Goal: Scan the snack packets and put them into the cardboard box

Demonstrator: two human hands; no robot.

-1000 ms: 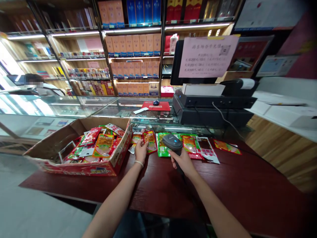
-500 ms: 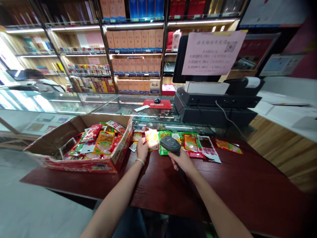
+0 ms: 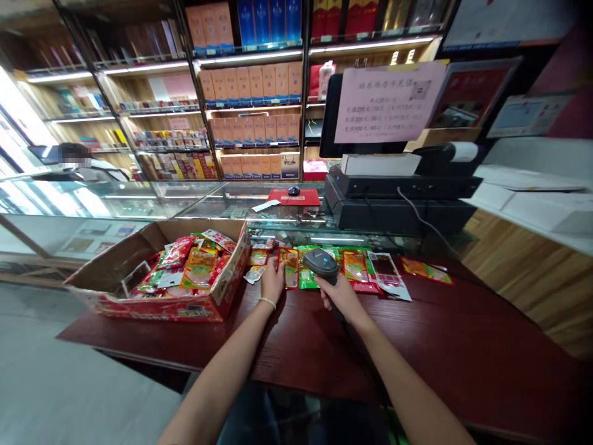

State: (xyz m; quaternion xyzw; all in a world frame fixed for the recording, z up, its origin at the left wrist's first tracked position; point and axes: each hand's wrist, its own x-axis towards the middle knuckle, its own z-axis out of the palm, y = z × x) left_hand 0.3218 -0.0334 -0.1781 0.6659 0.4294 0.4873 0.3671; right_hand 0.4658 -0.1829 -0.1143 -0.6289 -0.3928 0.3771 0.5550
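Shop counter, dark red wooden table [image 3: 463, 371] under my arms, glass showcase beyond. Far left of my left hand: cardboard box [image 3: 152, 290] heaped with snack packets. My left hand [image 3: 272, 281] flat, fingers spread, pressing orange snack packet [image 3: 291, 267] onto table; packet lies just ahead of fingertips, long axis pointing away from me. Right of it, my right hand [image 3: 340, 296] closed round barcode scanner [image 3: 320, 264], head aimed forward-left, close beside packet. Further right: row of more packets [image 3: 384, 272].
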